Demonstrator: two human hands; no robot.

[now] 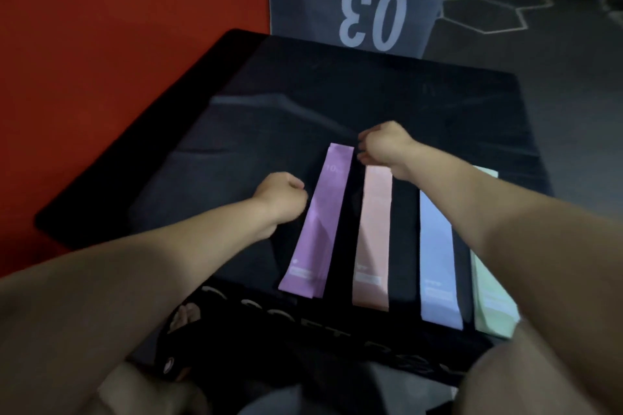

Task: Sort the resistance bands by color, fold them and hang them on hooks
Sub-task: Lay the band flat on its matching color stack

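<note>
Four bands lie side by side on the desk, long axes near-to-far. My curled, empty left hand sits just left of the purple band. My right hand is curled at the far end of the pink band; whether it grips that band, I cannot tell.

A single wide-angle view from the wearer's head looks forward and steeply down over both bare forearms onto a black matte tabletop, close enough that the arms fill the lower frame. The left hand and right hand sit near the centre. Beyond the right hand, at the top edge, stands a grey fabric bin printed "03"; beyond and outward of the left hand lies a red floor area. Edges curve with lens distortion.
</note>
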